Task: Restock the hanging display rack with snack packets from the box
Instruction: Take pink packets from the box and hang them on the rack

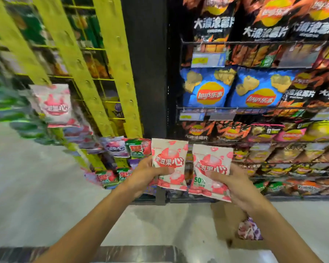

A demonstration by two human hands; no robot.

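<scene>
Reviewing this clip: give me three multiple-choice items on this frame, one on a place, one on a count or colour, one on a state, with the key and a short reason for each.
1. Where is the cardboard box?
A. On the floor below the right hand
B. On the top shelf
C. Under the left arm

2. How many pink-and-white packets are held in the hands?
A. One
B. Two
C. Four

3. What is the left hand doing?
A. Hanging idle
B. Pressing on a shelf
C. Gripping a packet

Key:
1 A: the box sits on the floor beneath the right hand.
2 B: the left packet and the right packet are held side by side, one per hand.
3 C: its thumb lies across the left packet's front, with the fingers behind it.
</scene>
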